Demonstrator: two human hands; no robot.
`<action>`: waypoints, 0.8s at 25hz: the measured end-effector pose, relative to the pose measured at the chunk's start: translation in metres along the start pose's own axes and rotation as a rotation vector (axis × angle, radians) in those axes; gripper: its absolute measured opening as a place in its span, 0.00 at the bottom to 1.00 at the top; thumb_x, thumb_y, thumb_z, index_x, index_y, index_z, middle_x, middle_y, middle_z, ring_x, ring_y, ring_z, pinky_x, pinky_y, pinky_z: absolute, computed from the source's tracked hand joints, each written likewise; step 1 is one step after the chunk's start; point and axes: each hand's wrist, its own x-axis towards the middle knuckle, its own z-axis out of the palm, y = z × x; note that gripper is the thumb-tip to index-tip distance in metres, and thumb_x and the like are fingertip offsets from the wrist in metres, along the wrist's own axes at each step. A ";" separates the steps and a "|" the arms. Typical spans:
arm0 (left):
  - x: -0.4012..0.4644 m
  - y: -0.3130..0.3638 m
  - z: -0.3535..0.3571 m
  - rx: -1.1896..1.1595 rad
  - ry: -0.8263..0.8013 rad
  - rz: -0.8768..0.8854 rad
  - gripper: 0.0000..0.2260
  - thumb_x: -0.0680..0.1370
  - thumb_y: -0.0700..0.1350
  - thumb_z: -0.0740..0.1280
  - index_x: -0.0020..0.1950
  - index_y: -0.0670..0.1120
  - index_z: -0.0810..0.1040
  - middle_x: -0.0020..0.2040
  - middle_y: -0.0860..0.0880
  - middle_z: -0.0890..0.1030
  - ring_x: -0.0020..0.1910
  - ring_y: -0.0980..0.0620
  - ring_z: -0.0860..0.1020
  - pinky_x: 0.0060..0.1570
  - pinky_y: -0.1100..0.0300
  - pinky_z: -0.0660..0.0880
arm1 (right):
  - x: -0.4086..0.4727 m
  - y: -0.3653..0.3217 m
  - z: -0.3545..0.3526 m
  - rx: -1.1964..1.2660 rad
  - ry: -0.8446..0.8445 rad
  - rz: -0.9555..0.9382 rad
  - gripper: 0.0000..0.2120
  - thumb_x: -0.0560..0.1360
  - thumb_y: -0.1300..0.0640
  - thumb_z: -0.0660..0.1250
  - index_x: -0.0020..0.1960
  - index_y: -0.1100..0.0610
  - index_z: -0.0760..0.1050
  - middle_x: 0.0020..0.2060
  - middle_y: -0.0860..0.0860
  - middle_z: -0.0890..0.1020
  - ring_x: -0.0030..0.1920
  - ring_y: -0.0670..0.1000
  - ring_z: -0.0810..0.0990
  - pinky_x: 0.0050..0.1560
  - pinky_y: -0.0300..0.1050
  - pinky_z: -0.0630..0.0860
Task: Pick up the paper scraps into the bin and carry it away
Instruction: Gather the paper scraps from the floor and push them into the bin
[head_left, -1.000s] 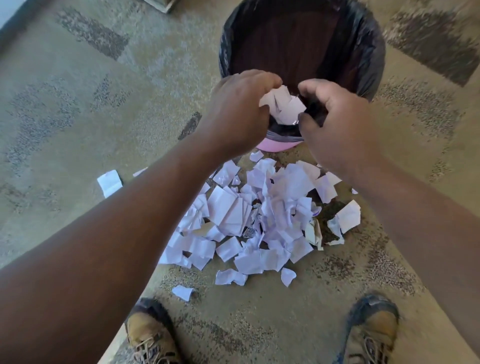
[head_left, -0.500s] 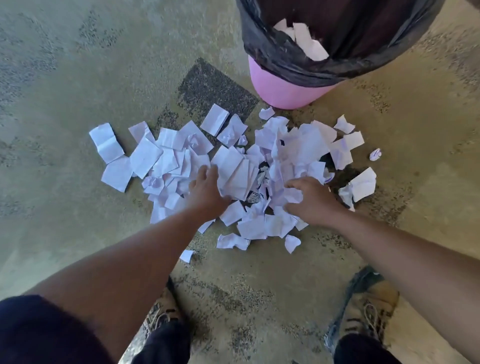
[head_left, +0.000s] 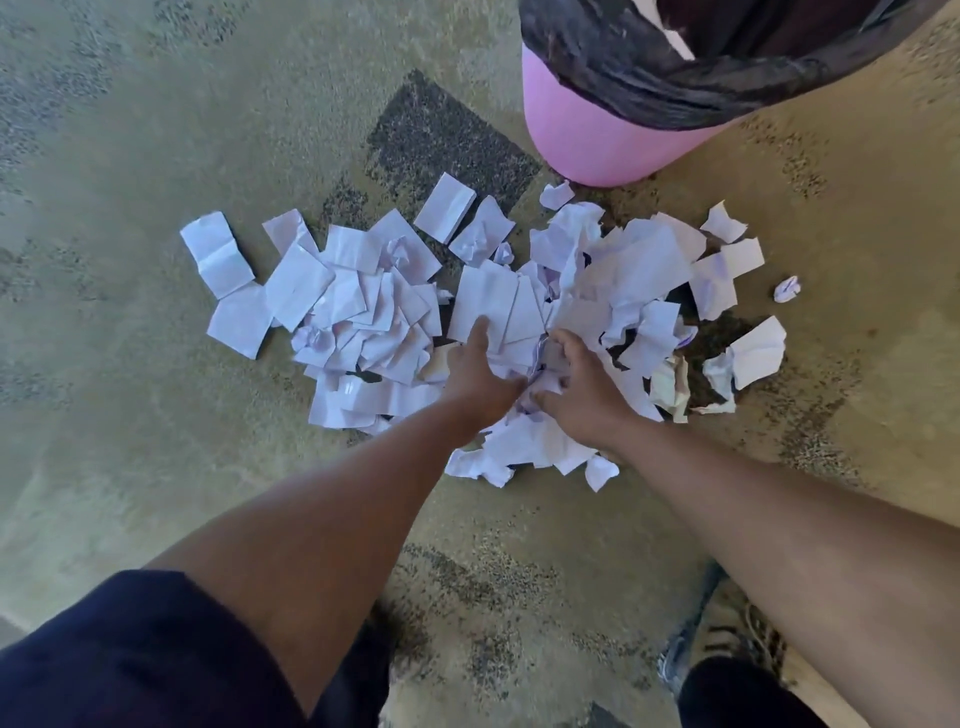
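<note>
A spread of white paper scraps (head_left: 363, 306) lies on the carpet below a pink bin (head_left: 587, 140) lined with a black bag (head_left: 623, 78); a few scraps show inside the bin. My left hand (head_left: 480, 376) rests on the middle of the pile with fingers spread flat on the scraps. Right beside it, my right hand (head_left: 576, 395) is pressed into the pile with its fingers curled around scraps. The two hands nearly touch, thumbs facing each other.
The floor is tan carpet with dark patches (head_left: 447, 140). A small crumpled scrap (head_left: 787, 288) lies apart at the right. My shoe (head_left: 727, 644) is at the bottom right, close behind the pile.
A second ago both hands dropped scraps over the bin. They then came down onto the pile, and since half a second ago they have drawn together at its middle.
</note>
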 end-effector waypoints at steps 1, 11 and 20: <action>0.000 -0.001 0.002 -0.057 -0.021 -0.004 0.41 0.77 0.45 0.73 0.82 0.57 0.52 0.74 0.42 0.66 0.67 0.42 0.73 0.57 0.51 0.77 | -0.002 -0.001 0.003 0.092 0.006 0.020 0.34 0.77 0.64 0.72 0.78 0.51 0.60 0.67 0.49 0.69 0.65 0.50 0.71 0.58 0.42 0.70; -0.024 -0.002 0.006 -0.600 -0.177 -0.102 0.08 0.80 0.42 0.67 0.59 0.49 0.79 0.46 0.43 0.81 0.41 0.45 0.76 0.40 0.51 0.71 | -0.019 -0.022 0.023 0.475 -0.094 0.071 0.25 0.76 0.75 0.56 0.64 0.54 0.77 0.58 0.57 0.84 0.58 0.58 0.84 0.54 0.55 0.82; -0.028 -0.009 -0.019 -0.552 -0.061 -0.018 0.04 0.78 0.33 0.72 0.44 0.40 0.81 0.31 0.47 0.79 0.26 0.54 0.75 0.27 0.63 0.73 | -0.029 -0.035 0.023 0.652 0.090 0.142 0.13 0.76 0.72 0.67 0.54 0.55 0.73 0.47 0.56 0.86 0.49 0.55 0.86 0.48 0.52 0.85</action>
